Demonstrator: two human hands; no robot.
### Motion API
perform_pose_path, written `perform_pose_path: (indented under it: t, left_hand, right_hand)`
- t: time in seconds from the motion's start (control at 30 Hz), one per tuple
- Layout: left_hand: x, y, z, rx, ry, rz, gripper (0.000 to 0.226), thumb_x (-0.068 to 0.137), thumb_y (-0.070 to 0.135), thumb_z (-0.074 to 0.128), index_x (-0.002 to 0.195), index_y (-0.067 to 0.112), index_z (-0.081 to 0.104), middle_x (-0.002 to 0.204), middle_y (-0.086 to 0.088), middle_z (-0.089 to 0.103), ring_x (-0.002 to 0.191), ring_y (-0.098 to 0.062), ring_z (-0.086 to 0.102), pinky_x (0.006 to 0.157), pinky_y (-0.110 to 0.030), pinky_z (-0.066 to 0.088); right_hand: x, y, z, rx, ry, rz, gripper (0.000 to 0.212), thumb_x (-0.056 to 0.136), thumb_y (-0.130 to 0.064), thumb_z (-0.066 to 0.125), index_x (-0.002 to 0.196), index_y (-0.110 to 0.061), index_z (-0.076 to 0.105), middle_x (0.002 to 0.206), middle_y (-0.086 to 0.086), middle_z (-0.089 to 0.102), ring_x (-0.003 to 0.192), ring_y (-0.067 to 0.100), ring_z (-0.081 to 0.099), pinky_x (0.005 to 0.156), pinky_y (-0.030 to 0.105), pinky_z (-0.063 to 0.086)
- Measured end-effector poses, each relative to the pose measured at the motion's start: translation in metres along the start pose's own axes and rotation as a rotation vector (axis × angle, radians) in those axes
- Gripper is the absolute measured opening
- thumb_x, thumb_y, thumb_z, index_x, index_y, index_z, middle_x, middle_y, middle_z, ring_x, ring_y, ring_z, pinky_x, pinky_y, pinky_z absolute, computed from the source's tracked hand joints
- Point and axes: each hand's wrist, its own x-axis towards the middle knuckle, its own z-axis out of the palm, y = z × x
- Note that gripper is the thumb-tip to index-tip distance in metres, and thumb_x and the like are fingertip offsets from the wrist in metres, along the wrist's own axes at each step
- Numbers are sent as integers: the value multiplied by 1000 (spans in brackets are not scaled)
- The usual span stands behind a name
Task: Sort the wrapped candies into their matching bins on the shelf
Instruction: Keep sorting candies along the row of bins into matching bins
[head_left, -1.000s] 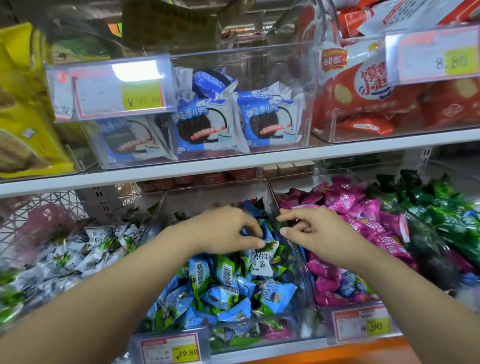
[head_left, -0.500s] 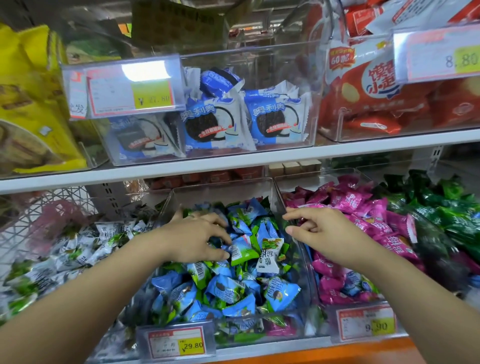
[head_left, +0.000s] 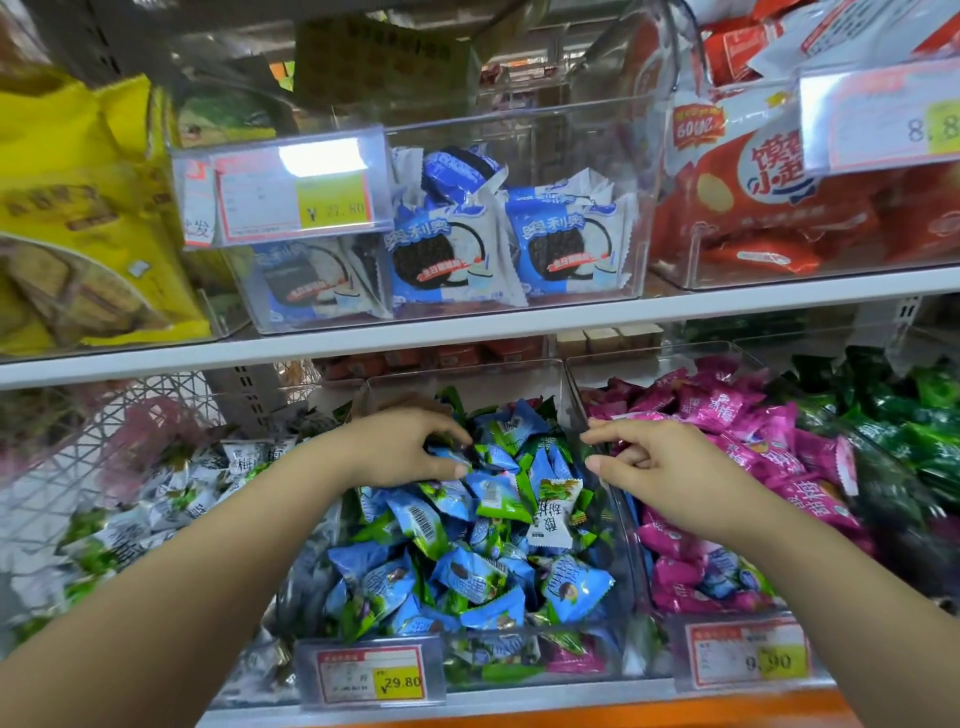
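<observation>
- My left hand (head_left: 400, 447) has slid away from the middle of the pile to the far left corner of the middle bin (head_left: 467, 379). Its fingers are curled down among the blue and green candies (head_left: 467, 571).
- My right hand (head_left: 670, 467) has hardly shifted. It hovers over the wall between the middle bin and the pink candies (head_left: 727, 410) on the right, forefinger and thumb stretched out, the other fingers loosely bent. I see nothing in it.
- The white-wrapped candy (head_left: 553, 514) that my left hand was beside a second ago lies in the same spot on top of the pile. It looks like the white and green candies (head_left: 171, 499) in the left bin, so I judge it is still unsorted.
- I take the move as a hunt for other strays at the back, not a finished pick.
- My left fingertips are buried in wrappers, so I cannot tell whether they have pinched a candy or only touch the heap.
- A pink wrapper (head_left: 574, 662) shows dimly through the near wall of the middle bin, half covered.
- The left bin is blurred, and the dark green candies (head_left: 914, 431) are cut off at the right edge.
</observation>
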Motion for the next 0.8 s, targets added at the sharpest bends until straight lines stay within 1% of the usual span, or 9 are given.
perform_pose_path:
  t: [0.07, 0.13, 0.2, 0.3, 0.47, 0.6, 0.7, 0.73, 0.8]
  left_hand:
    - [-1, 13, -1, 58, 124, 29, 34, 93, 42, 56, 126, 34, 54, 136, 9, 52, 118, -12, 51, 94, -26, 41]
    - [2, 27, 5, 53, 202, 87, 27, 94, 37, 54, 121, 35, 57, 123, 8, 61, 91, -12, 60, 83, -30, 47]
    - [7, 38, 16, 36, 167, 131, 26, 96, 37, 53, 121, 34, 59, 121, 11, 63, 78, -12, 61, 87, -36, 48]
    - [12, 40, 31, 124, 102, 90, 24, 94, 41, 54, 113, 32, 65, 114, 15, 66, 100, -9, 59, 110, -52, 25]
    - [8, 32, 31, 152, 69, 13, 15, 89, 42, 62, 97, 30, 67, 101, 19, 65, 105, -7, 57, 115, -57, 3]
    - [7, 23, 27, 170, -35, -34, 15, 89, 39, 63, 83, 26, 69, 83, 15, 63, 95, -9, 58, 113, -62, -5]
    - [9, 21, 31, 179, -88, -74, 35, 92, 40, 58, 62, 22, 57, 65, 4, 56, 75, -12, 55, 111, -64, -6]
    - [11, 22, 32, 173, -43, -80, 36, 92, 41, 57, 64, 19, 59, 68, 3, 59, 77, -12, 56, 111, -64, -3]
    - [16, 24, 34, 176, 63, -98, 27, 91, 43, 57, 86, 20, 68, 86, 4, 69, 91, -13, 59, 112, -62, 0]
  right_hand:
    - [0, -1, 0, -8, 1, -3, 29, 90, -39, 58, 119, -36, 59, 106, -5, 67, 66, 17, 62, 78, 37, 56]
    - [0, -2, 0, -23, 5, -11, 30, 90, -38, 57, 120, -36, 59, 115, -4, 65, 75, 4, 62, 80, 31, 54]
    - [-1, -4, 0, -29, 4, -10, 30, 91, -40, 57, 120, -37, 58, 111, 0, 67, 68, 4, 61, 79, 32, 54]
    - [-2, -4, 0, -27, 5, -9, 31, 91, -40, 57, 121, -36, 58, 110, 0, 67, 74, 8, 63, 83, 33, 53]
    - [-5, -8, -2, -23, 12, -27, 32, 91, -37, 57, 123, -32, 58, 125, -4, 61, 93, 5, 62, 90, 32, 50]
    - [-7, -11, -2, -37, 15, -43, 34, 92, -34, 56, 126, -28, 58, 137, -15, 50, 95, 6, 61, 90, 30, 49]
    - [-7, -11, -3, -37, 13, -37, 34, 92, -34, 56, 126, -29, 57, 134, -11, 54, 97, 7, 61, 92, 30, 48]
    - [-7, -11, -3, -38, 12, -34, 34, 92, -34, 56, 126, -29, 57, 133, -10, 54, 98, 7, 61, 93, 31, 49]
    - [-7, -12, -3, -35, 7, -29, 34, 92, -35, 57, 125, -30, 57, 133, -11, 54, 98, 6, 60, 93, 32, 49]
